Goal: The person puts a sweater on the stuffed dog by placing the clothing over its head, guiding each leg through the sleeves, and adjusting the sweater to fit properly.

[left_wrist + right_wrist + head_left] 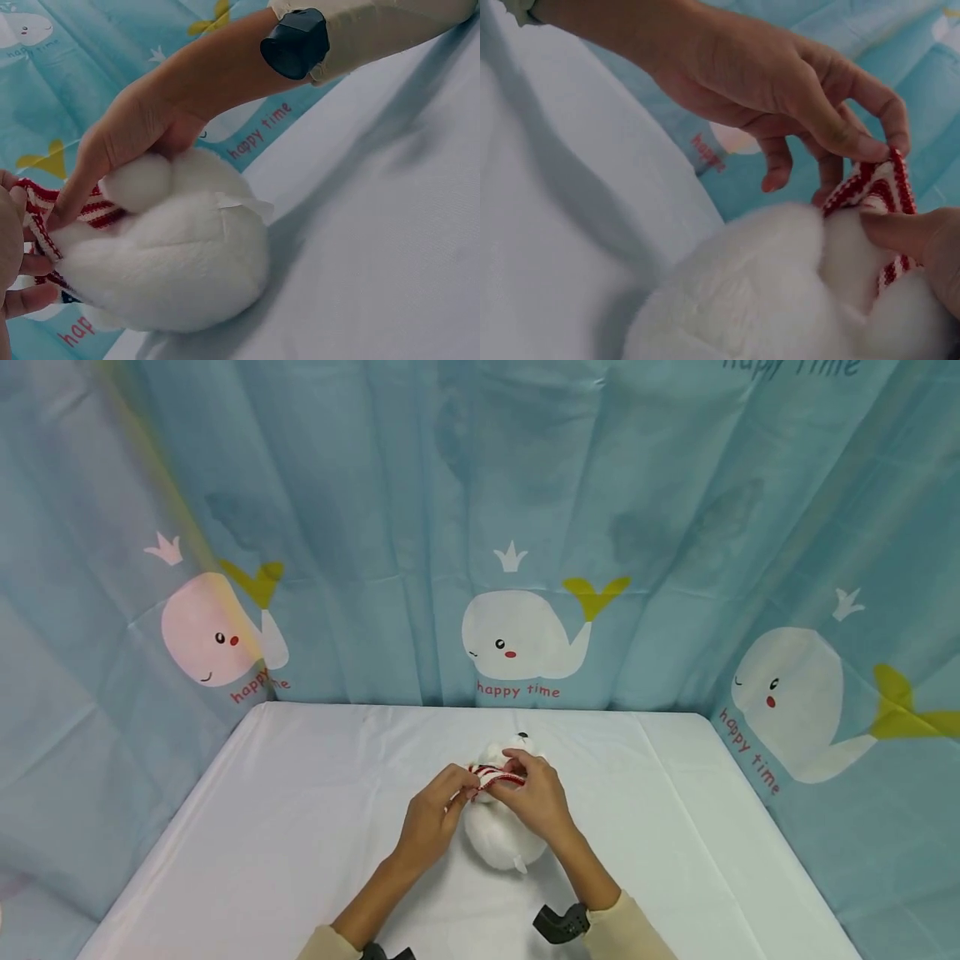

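A white plush toy (501,839) with a black nose sits on the table, its back and small tag toward me. Around its neck lies a red-and-white striped knitted scarf (491,775). At the scarf's left side my left hand (433,810) pinches an edge between thumb and index finger; the right wrist view shows this pinched corner of the scarf (881,180) lifted off the fur. My right hand (542,802) grips the scarf from the other side, its thumb (907,231) against the knit. Much of the toy's head is hidden behind the hands.
A white cloth covers the table (300,827). Behind and on both sides hangs a blue curtain (360,568) printed with whales. Dark devices, one of them a wrist camera (561,924), are strapped at both wrists.
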The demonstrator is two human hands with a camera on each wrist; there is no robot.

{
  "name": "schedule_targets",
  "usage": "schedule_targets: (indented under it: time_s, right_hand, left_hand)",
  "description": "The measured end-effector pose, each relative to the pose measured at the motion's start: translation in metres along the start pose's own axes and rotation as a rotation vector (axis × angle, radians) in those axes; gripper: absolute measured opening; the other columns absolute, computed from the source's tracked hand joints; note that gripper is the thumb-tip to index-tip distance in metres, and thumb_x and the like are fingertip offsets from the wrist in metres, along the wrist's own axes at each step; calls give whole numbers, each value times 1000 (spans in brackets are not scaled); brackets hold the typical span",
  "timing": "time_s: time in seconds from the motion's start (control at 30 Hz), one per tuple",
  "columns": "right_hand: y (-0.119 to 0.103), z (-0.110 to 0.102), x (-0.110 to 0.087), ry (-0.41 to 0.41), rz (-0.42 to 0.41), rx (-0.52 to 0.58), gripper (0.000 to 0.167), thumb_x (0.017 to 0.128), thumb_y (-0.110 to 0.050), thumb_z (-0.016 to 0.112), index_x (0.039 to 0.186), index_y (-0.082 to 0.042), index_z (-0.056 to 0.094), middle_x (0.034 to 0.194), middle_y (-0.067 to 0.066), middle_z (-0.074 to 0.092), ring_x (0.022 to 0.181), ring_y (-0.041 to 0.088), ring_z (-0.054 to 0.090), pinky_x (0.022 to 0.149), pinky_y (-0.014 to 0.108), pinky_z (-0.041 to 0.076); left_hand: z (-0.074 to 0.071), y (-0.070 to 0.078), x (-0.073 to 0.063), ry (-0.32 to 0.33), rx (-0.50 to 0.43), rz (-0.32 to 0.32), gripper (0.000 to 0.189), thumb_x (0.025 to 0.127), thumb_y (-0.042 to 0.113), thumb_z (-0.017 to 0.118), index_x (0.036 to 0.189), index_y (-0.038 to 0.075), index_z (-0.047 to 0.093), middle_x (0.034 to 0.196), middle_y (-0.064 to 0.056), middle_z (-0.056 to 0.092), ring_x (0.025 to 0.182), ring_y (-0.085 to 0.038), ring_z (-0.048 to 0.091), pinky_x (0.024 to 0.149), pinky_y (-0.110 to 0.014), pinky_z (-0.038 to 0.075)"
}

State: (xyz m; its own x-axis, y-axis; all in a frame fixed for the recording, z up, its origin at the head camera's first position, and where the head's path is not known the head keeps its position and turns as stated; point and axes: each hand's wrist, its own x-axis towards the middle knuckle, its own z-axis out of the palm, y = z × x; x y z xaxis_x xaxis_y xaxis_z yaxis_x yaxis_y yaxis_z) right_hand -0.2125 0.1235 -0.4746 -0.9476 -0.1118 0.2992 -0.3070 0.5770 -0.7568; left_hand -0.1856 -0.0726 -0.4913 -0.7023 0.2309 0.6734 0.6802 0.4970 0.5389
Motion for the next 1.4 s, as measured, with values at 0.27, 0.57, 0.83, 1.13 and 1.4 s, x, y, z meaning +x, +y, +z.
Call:
schedule_targets:
  time_s: [0.27, 0.57, 0.83, 1.13, 1.4]
  right_hand:
    - [-4, 7, -2, 72, -19, -96, 44, 74, -17, 87, 115, -5, 74, 88, -6, 67, 86, 15, 58, 74, 34, 50]
    - [-2, 13, -4, 172, -97, -232, 28, 74, -11, 86, 101, -10, 78, 78, -5, 62, 80, 18, 57, 69, 35, 48]
    - [0, -5, 0, -43, -170, -211, 44, 73, -18, 92, 114, -13, 76, 98, -3, 68, 92, 16, 58, 80, 37, 52]
    - [4, -6, 0, -38, -178, -232, 38, 74, -19, 92, 109, -12, 78, 101, -3, 70, 95, 17, 61, 81, 38, 54]
    - [1, 2, -4, 76, -181, -245, 30, 73, -15, 90, 100, -11, 78, 94, -1, 70, 90, 19, 62, 76, 38, 54]
  left_hand:
    - [3, 4, -4, -24, -33, 75, 21, 92, 1, 70, 102, 19, 69, 104, 9, 62, 96, -8, 63, 81, -19, 51]
    - [11, 7, -8, -30, -48, 119, 18, 92, 6, 72, 103, 20, 69, 105, 8, 64, 88, -6, 60, 70, -14, 48]
    - [10, -1, -7, 69, 22, 50, 13, 87, 20, 82, 93, 21, 70, 88, 9, 65, 75, -10, 59, 57, -13, 41]
    - [11, -8, -10, 19, 23, -299, 10, 83, 33, 86, 82, 30, 76, 79, 21, 66, 68, -7, 62, 56, -22, 46]
    - [15, -13, -7, -130, -342, -595, 12, 95, 27, 73, 91, 16, 77, 89, 4, 72, 78, -22, 66, 59, -30, 54]
